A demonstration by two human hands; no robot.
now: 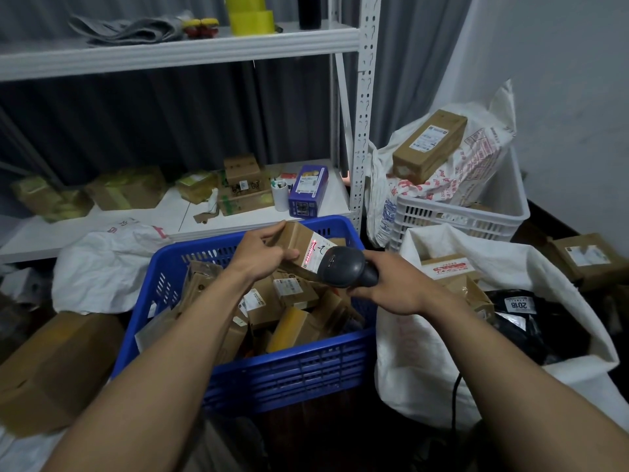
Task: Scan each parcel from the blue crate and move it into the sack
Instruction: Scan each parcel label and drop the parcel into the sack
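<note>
A person's left hand [262, 253] grips a small brown parcel [299, 243] above a blue crate [289, 373] heaped with cardboard parcels, while the right hand [391, 287] holds a dark handheld scanner [343, 267] close against it, a red scan line glowing across the parcel's white label. To the right, an open white sack [425, 352] holds several boxes and a black bag marked 2018 [520, 306]. Behind it, a white crate [459, 216] carries a printed sack topped by a long brown box [429, 144]. White metal shelving [366, 97] at the rear holds more cartons and a purple box [308, 190].
</note>
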